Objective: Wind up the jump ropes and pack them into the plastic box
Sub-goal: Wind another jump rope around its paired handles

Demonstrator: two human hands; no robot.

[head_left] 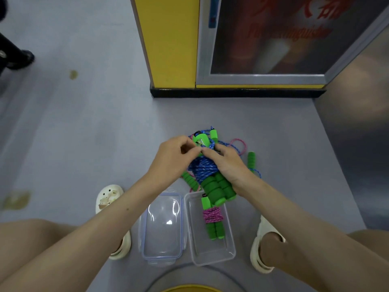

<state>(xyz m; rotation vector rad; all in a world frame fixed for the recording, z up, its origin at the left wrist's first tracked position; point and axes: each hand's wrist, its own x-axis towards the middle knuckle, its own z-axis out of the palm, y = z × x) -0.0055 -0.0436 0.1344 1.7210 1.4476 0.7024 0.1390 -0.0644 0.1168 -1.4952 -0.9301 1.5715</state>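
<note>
Holds the blue jump rope [203,168] above the floor [84,133], just beyond the plastic box [212,249]. Grips the bundle with the right hand [228,166], wrapped over the blue coils and the green foam handles [219,189] below them. Pinches a strand of blue cord at the top of the bundle with the left hand [174,153], thumb and fingertips closed on it, beside a green counter head [201,141]. Finds the blue cord wound tight round the handles, with loose loops trailing past the right hand. Records a pink jump rope [211,216] already wound, lying inside the plastic box toward its far end. Records the clear lid [162,226] flat on the floor, just beside the box on its left. Notes more rope gear on the floor behind the hands: a pink loop [239,144], a green handle [251,160] to the right, a second handle [189,179] under the left wrist. Locates pale clogs [109,199] either side of box and lid.
</note>
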